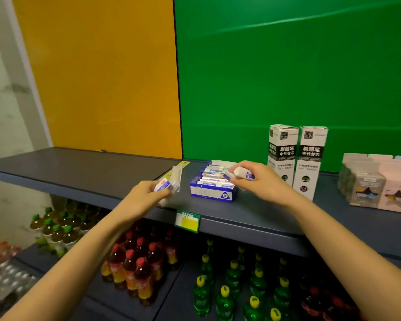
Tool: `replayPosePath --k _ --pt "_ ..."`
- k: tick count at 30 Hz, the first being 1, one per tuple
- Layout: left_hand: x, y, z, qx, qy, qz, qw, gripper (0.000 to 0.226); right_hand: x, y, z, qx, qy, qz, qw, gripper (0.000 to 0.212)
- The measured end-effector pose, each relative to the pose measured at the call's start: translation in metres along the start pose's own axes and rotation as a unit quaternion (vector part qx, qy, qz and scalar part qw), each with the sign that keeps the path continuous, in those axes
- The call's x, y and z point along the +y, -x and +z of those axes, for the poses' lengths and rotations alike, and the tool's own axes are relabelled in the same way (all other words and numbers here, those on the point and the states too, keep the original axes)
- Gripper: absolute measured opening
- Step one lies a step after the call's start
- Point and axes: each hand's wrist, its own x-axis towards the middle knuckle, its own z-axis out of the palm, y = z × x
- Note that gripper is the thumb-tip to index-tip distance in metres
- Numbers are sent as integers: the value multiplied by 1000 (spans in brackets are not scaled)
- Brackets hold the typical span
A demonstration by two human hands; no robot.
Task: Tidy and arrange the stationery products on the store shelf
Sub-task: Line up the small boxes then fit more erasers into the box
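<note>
Erasers (212,176) in white-and-blue sleeves fill a small blue display box (210,193) that sits on the grey shelf (90,169), near its front edge. Just above the box's right end, the right hand (263,183) pinches one loose eraser (242,173) between thumb and curled fingers. To the box's left, the left hand (145,196) grips another eraser (162,184), fingers closed round it, beside a slim packaged item (177,174) lying on the shelf. Two tall refill cartons (298,158) stand upright right of the box, with pastel boxes (380,184) further right. Drink bottles (134,262) crowd the lower shelves.
</note>
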Motion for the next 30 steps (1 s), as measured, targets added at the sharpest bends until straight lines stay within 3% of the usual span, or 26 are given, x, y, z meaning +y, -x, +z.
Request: replayPosePath --k 7,16,30 --pt "8 -59 4 -34 -45 71 996 24 14 -49 8 37 71 15 997 31" --pt "10 -126 28 -102 -79 144 981 27 37 -88 26 -6 123 36 992 30" --pt "1 -182 47 -204 -226 294 906 32 44 -96 43 -13 201 69 977 26"
